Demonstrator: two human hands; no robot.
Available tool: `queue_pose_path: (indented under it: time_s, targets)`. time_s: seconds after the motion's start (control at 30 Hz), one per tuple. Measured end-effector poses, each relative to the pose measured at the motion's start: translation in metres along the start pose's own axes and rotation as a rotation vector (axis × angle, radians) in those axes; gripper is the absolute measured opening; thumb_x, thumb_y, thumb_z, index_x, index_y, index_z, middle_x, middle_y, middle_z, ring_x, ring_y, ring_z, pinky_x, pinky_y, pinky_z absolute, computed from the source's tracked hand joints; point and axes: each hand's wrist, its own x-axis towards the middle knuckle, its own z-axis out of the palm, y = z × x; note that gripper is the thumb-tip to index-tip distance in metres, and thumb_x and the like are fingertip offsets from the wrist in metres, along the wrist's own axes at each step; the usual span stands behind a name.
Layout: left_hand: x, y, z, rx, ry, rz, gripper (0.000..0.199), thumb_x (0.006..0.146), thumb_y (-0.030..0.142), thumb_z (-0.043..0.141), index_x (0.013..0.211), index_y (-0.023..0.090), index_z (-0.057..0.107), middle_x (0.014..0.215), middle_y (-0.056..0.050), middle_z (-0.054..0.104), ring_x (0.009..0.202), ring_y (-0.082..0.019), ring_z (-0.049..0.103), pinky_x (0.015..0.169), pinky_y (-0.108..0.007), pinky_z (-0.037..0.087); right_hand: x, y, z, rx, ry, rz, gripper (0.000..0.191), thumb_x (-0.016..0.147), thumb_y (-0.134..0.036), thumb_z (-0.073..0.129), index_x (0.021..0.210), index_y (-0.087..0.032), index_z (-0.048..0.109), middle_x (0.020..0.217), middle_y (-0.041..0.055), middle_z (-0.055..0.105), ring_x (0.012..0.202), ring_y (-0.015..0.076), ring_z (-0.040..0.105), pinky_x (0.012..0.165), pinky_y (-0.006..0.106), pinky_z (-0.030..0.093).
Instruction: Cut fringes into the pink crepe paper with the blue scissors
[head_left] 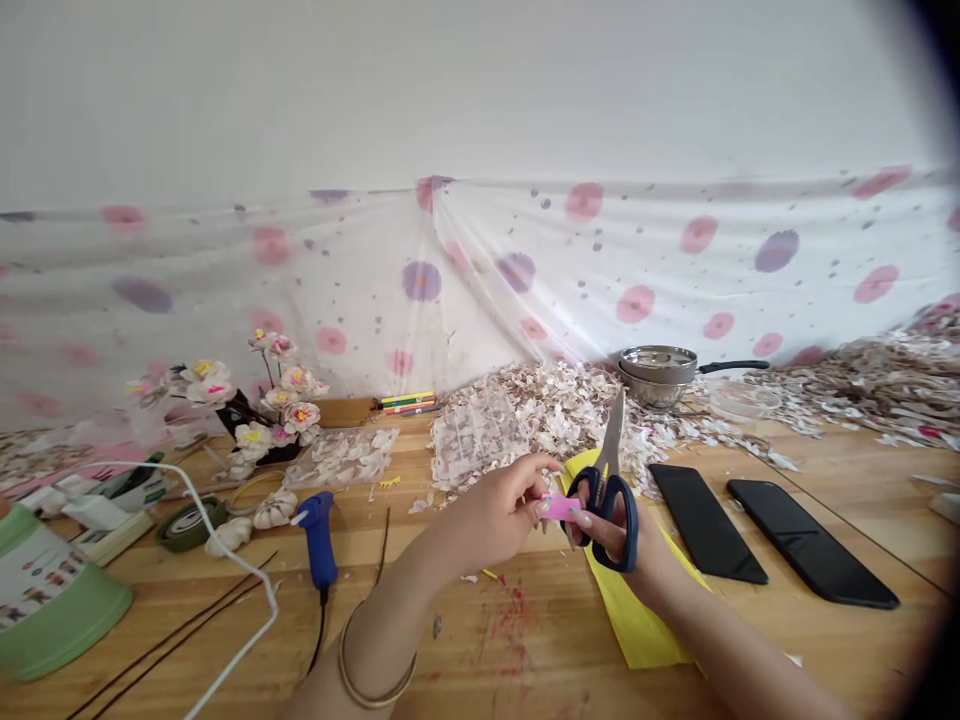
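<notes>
Scissors (609, 490) stand blades up in the right hand (626, 535), fingers through the blue loops, blades shut or nearly so. A wooden table (840, 660) runs past both hands, and a spotted plastic sheet (480, 270) hangs along its far edge. Beyond the hands spreads a heap of petals (570, 410) around a clear box (478, 440). Under the hands lies yellow paper (626, 620), just beside two black slabs (709, 525) right of the right hand. The left hand (487, 515) is pinched shut on a pink scrap (559, 507) beside the loops, with a blue glue gun (318, 540) to its left.
</notes>
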Motion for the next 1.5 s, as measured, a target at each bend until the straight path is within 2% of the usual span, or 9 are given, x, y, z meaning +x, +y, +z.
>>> queue_pose_path:
  time_s: [0.17, 0.33, 0.47, 0.6, 0.73, 0.87, 1.1, 1.27, 1.5]
  targets:
    - [0.013, -0.009, 0.012, -0.351, 0.003, -0.037, 0.039, 0.089, 0.03, 0.061, 0.125, 0.018, 0.053, 0.079, 0.002, 0.058, 0.076, -0.014, 0.057, 0.074, -0.027, 0.042, -0.003, -0.006, 0.0, -0.062, 0.219, -0.029, 0.042, 0.074, -0.051, 0.081, 0.089, -0.023, 0.052, 0.075, -0.0001, 0.059, 0.07, 0.0167, 0.056, 0.067, 0.03, 0.046]
    - [0.021, -0.013, 0.036, -0.695, 0.135, -0.187, 0.051, 0.071, 0.053, 0.08, 0.1, 0.014, 0.064, 0.076, -0.001, 0.065, 0.07, -0.013, 0.06, 0.073, -0.029, 0.046, -0.006, -0.004, 0.003, -0.126, 0.276, -0.153, 0.041, 0.078, -0.052, 0.079, 0.091, -0.026, 0.049, 0.075, -0.0004, 0.057, 0.067, 0.0167, 0.055, 0.063, 0.031, 0.048]
    - [0.025, -0.017, 0.049, -0.741, 0.244, -0.199, 0.054, 0.063, 0.061, 0.084, 0.083, 0.014, 0.066, 0.07, -0.001, 0.066, 0.064, -0.013, 0.059, 0.071, -0.029, 0.049, -0.008, 0.0, 0.005, -0.251, 0.351, -0.264, 0.038, 0.08, -0.053, 0.076, 0.089, -0.026, 0.05, 0.077, 0.0001, 0.057, 0.067, 0.0172, 0.055, 0.062, 0.031, 0.05]
    - [0.024, -0.013, 0.041, -0.712, 0.267, -0.197, 0.048, 0.062, 0.055, 0.086, 0.077, 0.014, 0.067, 0.066, -0.001, 0.067, 0.064, -0.014, 0.062, 0.071, -0.029, 0.051, -0.009, 0.002, 0.004, -0.266, 0.374, -0.303, 0.035, 0.081, -0.051, 0.075, 0.09, -0.026, 0.052, 0.082, 0.0012, 0.058, 0.071, 0.018, 0.057, 0.064, 0.032, 0.05]
    - [0.015, 0.001, 0.023, -0.615, 0.381, -0.112, 0.038, 0.068, 0.049, 0.084, 0.079, 0.016, 0.069, 0.067, -0.001, 0.069, 0.065, -0.013, 0.064, 0.067, -0.026, 0.052, -0.007, 0.004, 0.004, -0.117, 0.244, -0.246, 0.039, 0.08, -0.051, 0.076, 0.091, -0.027, 0.048, 0.075, -0.002, 0.055, 0.064, 0.0154, 0.051, 0.061, 0.03, 0.045]
    - [0.002, 0.016, 0.006, -0.581, 0.551, -0.021, 0.035, 0.073, 0.048, 0.081, 0.084, 0.016, 0.07, 0.067, -0.001, 0.07, 0.065, -0.013, 0.065, 0.065, -0.025, 0.054, -0.008, 0.007, 0.009, -0.013, -0.011, -0.207, 0.057, 0.072, -0.072, 0.071, 0.095, -0.027, 0.045, 0.075, -0.0017, 0.049, 0.062, 0.0159, 0.044, 0.057, 0.03, 0.04]
    - [-0.007, 0.025, 0.001, -0.639, 0.621, 0.028, 0.033, 0.075, 0.045, 0.082, 0.086, 0.016, 0.072, 0.067, -0.001, 0.073, 0.062, -0.012, 0.067, 0.06, -0.02, 0.054, -0.024, 0.007, 0.021, -0.252, -0.353, -0.156, 0.072, 0.065, -0.085, 0.065, 0.101, -0.025, 0.048, 0.091, 0.0027, 0.047, 0.076, 0.0186, 0.044, 0.07, 0.033, 0.041]
    - [-0.004, 0.025, 0.008, -0.61, 0.624, 0.056, 0.029, 0.077, 0.042, 0.08, 0.083, 0.015, 0.07, 0.067, -0.001, 0.074, 0.062, -0.012, 0.068, 0.063, -0.021, 0.057, -0.029, 0.011, 0.023, -0.273, -0.363, -0.115, 0.078, 0.062, -0.088, 0.065, 0.105, -0.024, 0.048, 0.094, 0.0032, 0.049, 0.077, 0.0179, 0.044, 0.069, 0.031, 0.039]
    - [-0.001, 0.022, 0.014, -0.574, 0.562, 0.037, 0.025, 0.082, 0.04, 0.076, 0.085, 0.016, 0.071, 0.072, -0.003, 0.076, 0.066, -0.012, 0.071, 0.066, -0.02, 0.058, -0.029, 0.011, 0.023, -0.178, -0.364, -0.079, 0.071, 0.066, -0.082, 0.068, 0.1, -0.023, 0.047, 0.088, 0.0016, 0.049, 0.074, 0.0163, 0.043, 0.066, 0.029, 0.039]
